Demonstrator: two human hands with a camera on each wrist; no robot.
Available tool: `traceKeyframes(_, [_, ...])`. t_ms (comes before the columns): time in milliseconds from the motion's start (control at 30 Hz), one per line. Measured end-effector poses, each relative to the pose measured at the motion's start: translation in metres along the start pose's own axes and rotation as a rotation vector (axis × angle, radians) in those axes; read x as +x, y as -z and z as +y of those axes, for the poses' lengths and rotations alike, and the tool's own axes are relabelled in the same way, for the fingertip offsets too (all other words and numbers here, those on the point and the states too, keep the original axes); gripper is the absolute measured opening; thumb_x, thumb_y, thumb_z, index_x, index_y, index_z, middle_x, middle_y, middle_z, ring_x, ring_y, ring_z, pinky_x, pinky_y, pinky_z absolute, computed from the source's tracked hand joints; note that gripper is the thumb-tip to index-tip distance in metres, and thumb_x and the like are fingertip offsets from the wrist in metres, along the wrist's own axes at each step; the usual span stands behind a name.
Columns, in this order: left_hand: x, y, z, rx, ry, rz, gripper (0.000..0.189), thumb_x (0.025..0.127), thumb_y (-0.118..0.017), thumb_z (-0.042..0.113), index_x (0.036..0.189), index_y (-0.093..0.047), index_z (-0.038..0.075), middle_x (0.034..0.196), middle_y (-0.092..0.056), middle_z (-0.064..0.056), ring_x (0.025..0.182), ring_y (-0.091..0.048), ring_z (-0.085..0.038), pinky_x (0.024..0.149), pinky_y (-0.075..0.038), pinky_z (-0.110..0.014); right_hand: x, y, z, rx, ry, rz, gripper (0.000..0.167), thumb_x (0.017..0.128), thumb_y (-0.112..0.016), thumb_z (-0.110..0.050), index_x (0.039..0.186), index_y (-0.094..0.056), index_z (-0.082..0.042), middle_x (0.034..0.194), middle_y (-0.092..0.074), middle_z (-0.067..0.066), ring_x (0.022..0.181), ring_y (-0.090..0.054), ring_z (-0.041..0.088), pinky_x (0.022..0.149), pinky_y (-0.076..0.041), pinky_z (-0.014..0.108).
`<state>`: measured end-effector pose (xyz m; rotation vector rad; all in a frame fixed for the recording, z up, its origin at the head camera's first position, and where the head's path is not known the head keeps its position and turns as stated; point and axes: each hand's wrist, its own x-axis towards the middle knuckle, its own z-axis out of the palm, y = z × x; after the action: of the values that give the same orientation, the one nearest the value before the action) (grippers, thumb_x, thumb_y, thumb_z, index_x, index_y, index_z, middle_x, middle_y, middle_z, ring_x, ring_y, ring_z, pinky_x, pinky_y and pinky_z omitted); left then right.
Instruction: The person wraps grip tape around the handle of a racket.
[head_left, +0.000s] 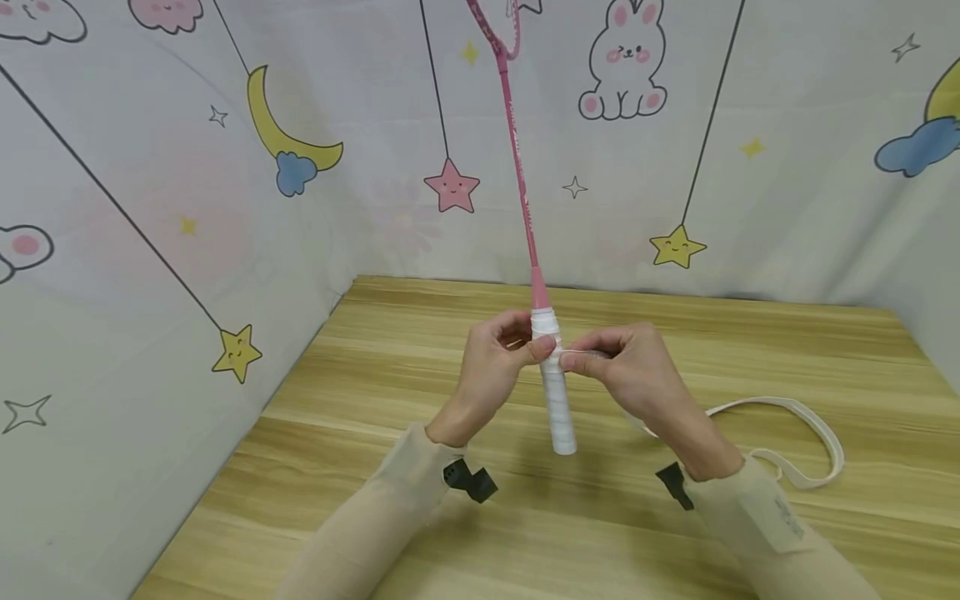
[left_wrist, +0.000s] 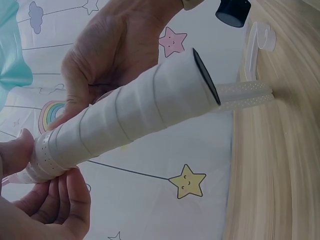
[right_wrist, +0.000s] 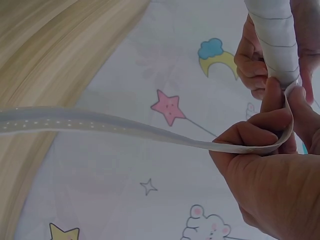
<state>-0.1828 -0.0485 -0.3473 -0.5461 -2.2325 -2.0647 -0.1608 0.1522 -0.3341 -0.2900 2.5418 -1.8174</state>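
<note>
A pink badminton racket (head_left: pixel 521 171) stands tilted over the table with its handle end down. White grip tape is wound around its handle (head_left: pixel 557 408), and the wraps show as slanting bands in the left wrist view. My left hand (head_left: pixel 491 362) holds the upper part of the handle, thumb in front and fingers behind. Beside it, my right hand (head_left: pixel 637 367) pinches the loose white perforated grip tape (right_wrist: pixel 175 140) close to the handle. From the right fingers the tape trails away to the table. The racket head is cut off by the top of the head view.
A loop of the tape (head_left: pixel 832 450) lies on the wooden table (head_left: pixel 375 358) to the right, beyond my right wrist. Behind the table hangs a white cloth (head_left: pixel 375 108) printed with stars, moons and a rabbit. Dark wrist mounts (head_left: pixel 480 483) sit at the sleeves.
</note>
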Motion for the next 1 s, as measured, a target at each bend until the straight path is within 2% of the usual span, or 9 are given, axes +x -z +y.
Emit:
traceKeyframes(200, [0.0007, 0.0013, -0.0004, -0.024, 0.008, -0.013, 0.027, 0.102, -0.072, 0.0, 0.126, -0.07, -0.013, 0.116, -0.073, -0.03, 0.096, -0.067, -0.005, 0.091, -0.06, -0.024, 0.0003, 0.0006, 0.0006, 0.041, -0.003, -0.026, 0.019, 0.098, -0.083, -0.013, 0.105, -0.082, 0.005, 0.089, -0.08, -0.008, 0.089, -0.072, 0.008, 0.085, -0.06, 0.025])
traceKeyframes(400, [0.0012, 0.0022, -0.0029, -0.047, 0.018, -0.034, 0.028, 0.103, -0.07, -0.001, 0.127, -0.069, -0.015, 0.119, -0.072, -0.032, 0.096, -0.068, -0.004, 0.091, -0.06, -0.025, 0.0011, 0.0015, 0.0007, 0.052, -0.025, -0.045, 0.019, 0.099, -0.081, -0.012, 0.106, -0.08, 0.006, 0.087, -0.078, -0.011, 0.089, -0.07, 0.009, 0.086, -0.059, 0.027])
traceKeyframes(767, [-0.0002, 0.0059, -0.0041, -0.072, -0.02, -0.095, 0.032, 0.106, -0.062, -0.003, 0.135, -0.065, -0.017, 0.126, -0.067, -0.042, 0.098, -0.067, -0.001, 0.09, -0.059, -0.023, 0.0051, 0.006, 0.003, 0.04, -0.03, -0.113, 0.021, 0.098, -0.083, -0.016, 0.106, -0.08, 0.003, 0.086, -0.076, -0.012, 0.089, -0.066, 0.012, 0.088, -0.055, 0.03])
traceKeyframes(900, [-0.0004, 0.0081, -0.0034, -0.09, -0.028, -0.124, 0.034, 0.107, -0.061, -0.003, 0.137, -0.064, -0.017, 0.127, -0.068, -0.041, 0.099, -0.068, -0.002, 0.09, -0.059, -0.023, 0.0046, 0.0065, 0.0022, 0.032, -0.031, -0.117, 0.022, 0.097, -0.084, -0.018, 0.105, -0.08, 0.002, 0.087, -0.076, -0.011, 0.09, -0.064, 0.014, 0.088, -0.054, 0.031])
traceKeyframes(1000, [-0.0006, 0.0103, -0.0042, -0.141, -0.023, -0.153, 0.035, 0.108, -0.06, 0.0, 0.137, -0.063, -0.018, 0.12, -0.073, -0.032, 0.097, -0.068, -0.004, 0.09, -0.059, -0.022, 0.0044, 0.007, 0.0021, 0.031, -0.038, -0.114, 0.024, 0.096, -0.086, -0.02, 0.105, -0.081, 0.002, 0.087, -0.076, -0.011, 0.091, -0.064, 0.015, 0.088, -0.055, 0.032])
